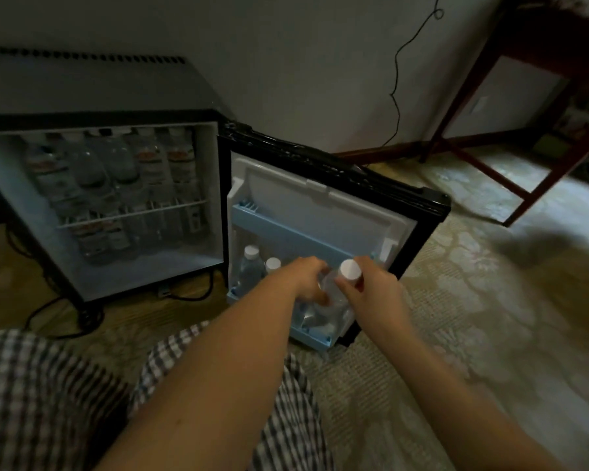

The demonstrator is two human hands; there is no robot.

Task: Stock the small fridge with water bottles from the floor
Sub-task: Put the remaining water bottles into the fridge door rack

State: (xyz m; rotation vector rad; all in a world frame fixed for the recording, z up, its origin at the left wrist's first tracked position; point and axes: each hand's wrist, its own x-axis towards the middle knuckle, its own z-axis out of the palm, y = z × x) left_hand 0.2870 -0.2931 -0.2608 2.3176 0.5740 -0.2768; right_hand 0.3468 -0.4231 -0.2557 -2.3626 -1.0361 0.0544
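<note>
Plastic bottle [340, 287] going into door shelf [312, 331]. Both hands on it: left hand [308, 278] wrapped round body, right hand [371, 290] pinching under white cap [350, 269]. Job looks nearly done. Fridge [99, 198] open, both racks full of bottles. Door [323, 215] swung wide; low shelf already has two bottles [252, 266] at left. Upper door shelf looks bare. No bottles seen on floor [456, 317].

Door rack [315, 336] L side: two bottles [252, 266]; upper shelf [286, 229] free.
</note>
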